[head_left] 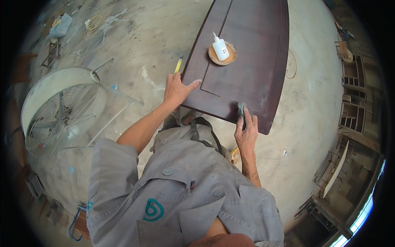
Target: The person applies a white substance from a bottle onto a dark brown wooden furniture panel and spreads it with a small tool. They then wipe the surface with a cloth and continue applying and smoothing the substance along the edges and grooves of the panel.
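A dark red-brown wooden panel (251, 53) with grooved lines stretches away in front of me. My left hand (177, 89) grips its near left edge, thumb laid flat on top and fingers curled at the side. A yellow stick-like thing (178, 66) juts out beyond those fingers; whether I hold it I cannot tell. Over the near right part of the panel, my right hand (247, 131) is closed around a small dark grey piece (242, 110), pressed at the groove's corner; its kind is unclear. On the panel, a white squeeze bottle (221, 50) leans in a round shallow bowl (229, 60).
To the left stands a large round floor fan (61, 111) on thin legs. A light blue box (61, 25) and a coiled cord (94, 22) lie at the far left. Wooden shelf frames (354, 94) line the right side. Something yellow (235, 155) shows below the panel.
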The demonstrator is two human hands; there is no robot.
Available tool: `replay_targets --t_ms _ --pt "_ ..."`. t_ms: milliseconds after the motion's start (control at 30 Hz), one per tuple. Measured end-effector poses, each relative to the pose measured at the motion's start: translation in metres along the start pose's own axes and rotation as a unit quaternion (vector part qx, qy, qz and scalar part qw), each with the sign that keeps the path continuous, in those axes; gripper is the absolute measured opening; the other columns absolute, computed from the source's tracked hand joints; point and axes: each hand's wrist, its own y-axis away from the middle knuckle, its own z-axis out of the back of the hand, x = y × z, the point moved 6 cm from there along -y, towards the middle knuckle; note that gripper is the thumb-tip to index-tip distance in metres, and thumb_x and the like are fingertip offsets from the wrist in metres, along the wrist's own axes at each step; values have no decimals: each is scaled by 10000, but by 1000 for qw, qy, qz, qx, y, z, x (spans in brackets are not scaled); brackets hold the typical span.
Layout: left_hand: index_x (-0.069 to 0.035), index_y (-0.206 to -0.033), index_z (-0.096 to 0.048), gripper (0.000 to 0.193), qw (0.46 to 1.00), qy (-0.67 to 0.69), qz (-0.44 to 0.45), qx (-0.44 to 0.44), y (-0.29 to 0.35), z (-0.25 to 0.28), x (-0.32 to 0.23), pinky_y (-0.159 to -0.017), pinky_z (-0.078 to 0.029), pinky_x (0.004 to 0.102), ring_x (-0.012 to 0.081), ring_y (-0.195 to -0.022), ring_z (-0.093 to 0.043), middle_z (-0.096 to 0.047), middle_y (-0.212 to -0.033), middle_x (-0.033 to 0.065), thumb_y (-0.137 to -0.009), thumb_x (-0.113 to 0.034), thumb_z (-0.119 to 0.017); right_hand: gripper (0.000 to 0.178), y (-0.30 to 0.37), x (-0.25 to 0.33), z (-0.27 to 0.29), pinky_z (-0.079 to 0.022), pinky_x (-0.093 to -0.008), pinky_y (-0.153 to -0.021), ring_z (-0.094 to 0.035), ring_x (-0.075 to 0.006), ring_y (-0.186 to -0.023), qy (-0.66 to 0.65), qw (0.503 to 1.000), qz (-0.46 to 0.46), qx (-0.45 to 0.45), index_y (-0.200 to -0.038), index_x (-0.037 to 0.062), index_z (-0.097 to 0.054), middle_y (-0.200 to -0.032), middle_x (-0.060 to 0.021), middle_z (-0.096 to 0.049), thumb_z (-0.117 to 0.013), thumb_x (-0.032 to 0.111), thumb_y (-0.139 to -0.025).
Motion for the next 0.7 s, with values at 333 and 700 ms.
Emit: replay_targets --t_ms 333,700 --pt "15 -1409 -556 649 989 138 6 -53 92 12 83 -845 -485 340 206 -927 -535 -534 -1191 160 -943 -397 -743 467 -14 65 -43 -443 -429 -762 -559 -313 -823 46 980 176 81 -1363 71 -647 -923 -134 -564 -679 76 -897" --pt "-39 -1378 -607 394 981 136 -64 -126 107 38 86 -789 -487 311 159 -864 -539 -557 -1131 98 -1006 -162 -640 484 -47 64 -75 -425 -416 -836 -575 -293 -958 140 977 147 62 -1360 61 -644 -995 -118 -579 -594 63 -879"
